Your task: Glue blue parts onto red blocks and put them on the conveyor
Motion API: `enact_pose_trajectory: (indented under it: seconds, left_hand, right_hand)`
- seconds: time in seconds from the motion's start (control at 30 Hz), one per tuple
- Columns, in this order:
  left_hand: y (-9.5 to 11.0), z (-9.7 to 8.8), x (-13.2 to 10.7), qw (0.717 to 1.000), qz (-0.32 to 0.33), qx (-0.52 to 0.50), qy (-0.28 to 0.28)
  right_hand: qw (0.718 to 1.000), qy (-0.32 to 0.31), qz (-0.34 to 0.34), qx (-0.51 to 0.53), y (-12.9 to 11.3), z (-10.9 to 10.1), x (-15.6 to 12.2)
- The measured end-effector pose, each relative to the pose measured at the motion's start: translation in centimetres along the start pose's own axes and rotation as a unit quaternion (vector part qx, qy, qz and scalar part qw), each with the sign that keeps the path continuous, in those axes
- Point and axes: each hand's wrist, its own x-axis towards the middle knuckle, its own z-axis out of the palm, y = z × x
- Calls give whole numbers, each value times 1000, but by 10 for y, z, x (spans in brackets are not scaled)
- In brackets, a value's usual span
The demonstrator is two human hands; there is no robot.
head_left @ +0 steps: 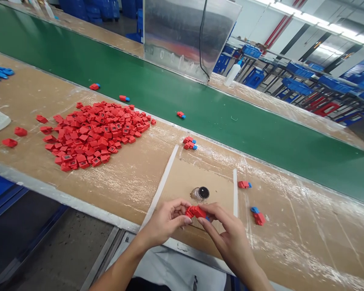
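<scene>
Both hands pinch one red part (195, 211) at the near edge of the table (291, 242), the left hand (166, 220) on its left end and the right hand (227, 234) on its right end. Just beyond it stands one small jar (200, 193). Two red-and-blue pieces (244, 184) lie to the right. Three similar pieces lie on the green belt (261, 133), and one red pile (94, 133) sits far left.

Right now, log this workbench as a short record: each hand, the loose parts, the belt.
left hand: pinches small red plastic block by its left end
right hand: fingertips on the same block's right end
beyond hands: small clear jar with black lid on brown cardboard bench
left of hands: heap of red plastic blocks
green conveyor belt: three red-and-blue pieces
</scene>
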Motion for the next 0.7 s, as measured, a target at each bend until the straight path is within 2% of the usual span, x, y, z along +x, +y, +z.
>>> enact_pose_trajectory:
  seconds: [0.17,0.3,0.47,0.7]
  left_hand:
    - [-1,-1,-1,1000,4,30,-6]
    - [-2,-3,-1,994,8,109,-9]
    - [1,-2,-1,984,7,177,1]
    - [0,-2,-2,980,-16,199,-13]
  right_hand:
    - [999,-41,-17,-7,0,2,-4]
    - [997,-73,-11,-15,3,7,-9]
    - [997,-81,1,-9,4,11,-16]
    - [997,-78,12,-17,6,13,-18]
